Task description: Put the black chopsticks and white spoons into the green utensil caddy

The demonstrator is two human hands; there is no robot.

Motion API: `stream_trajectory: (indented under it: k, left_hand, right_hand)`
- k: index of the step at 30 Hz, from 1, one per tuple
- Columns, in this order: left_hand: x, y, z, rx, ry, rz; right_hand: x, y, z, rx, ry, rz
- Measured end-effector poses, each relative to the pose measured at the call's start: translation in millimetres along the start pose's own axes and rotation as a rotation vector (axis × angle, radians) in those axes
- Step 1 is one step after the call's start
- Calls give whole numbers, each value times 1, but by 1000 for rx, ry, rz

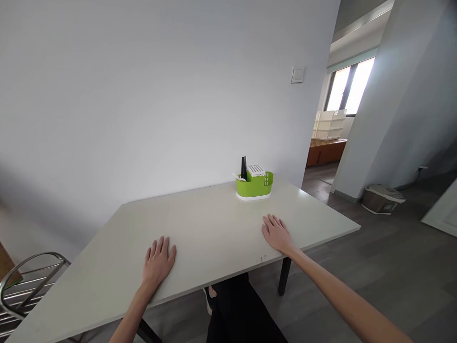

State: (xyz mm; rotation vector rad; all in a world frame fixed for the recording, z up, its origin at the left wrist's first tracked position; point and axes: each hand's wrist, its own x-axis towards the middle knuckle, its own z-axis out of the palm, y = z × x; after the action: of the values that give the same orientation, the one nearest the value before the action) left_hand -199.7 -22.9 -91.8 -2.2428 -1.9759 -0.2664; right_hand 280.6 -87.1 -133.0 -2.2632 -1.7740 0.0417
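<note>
My left hand [157, 263] lies flat, palm down, on the white table [200, 224], near its front edge and left of the middle. Its fingers are a little apart and it holds nothing. Farther right, my right hand [277, 233] also rests palm down on the tabletop with the fingers spread. Beyond that hand, towards the wall, stands a green caddy [254, 187] on a white base. Black chopsticks [243, 167] stick up from its left part, beside a white utensil [238, 177] I cannot name exactly. A white slotted lid [256, 170] covers its middle.
A plain wall [160, 105] with a light switch [297, 75] runs along the table's far edge. A metal rack [30, 290] stands at the left. On the floor to the right is a lidded bin [382, 198]. White crates [330, 125] sit by a window.
</note>
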Motion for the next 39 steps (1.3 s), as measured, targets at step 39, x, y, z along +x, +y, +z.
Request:
stream_trajectory:
  k: [39]
  left_hand:
    - [0,-5,7,31,27,8]
  right_hand:
    - [-3,-5,-5,-16,12,0]
